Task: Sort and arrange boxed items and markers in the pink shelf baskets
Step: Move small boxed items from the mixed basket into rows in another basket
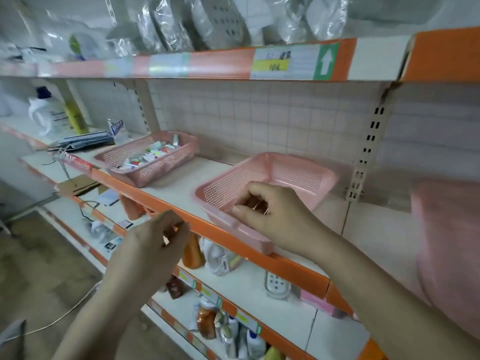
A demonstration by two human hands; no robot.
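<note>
Reaching over the near rim of the middle basket (270,178), the right hand (267,211) has its fingers curled down just inside that rim; whether they pinch anything cannot be told through the blur. That basket sits on the orange-edged shelf (166,201), its front corner jutting past the edge. The left hand (158,240) hovers in front of the shelf edge, left of and below the middle basket, fingers bent toward the thumb around something small and unclear. Farther left of the middle basket, on the same shelf, the left basket (153,157) holds a jumble of small boxes (150,155). Right of the middle basket, a third pink basket (446,245) fills the frame's edge. Bottles (207,320) stand on the lower shelves beneath it.
</note>
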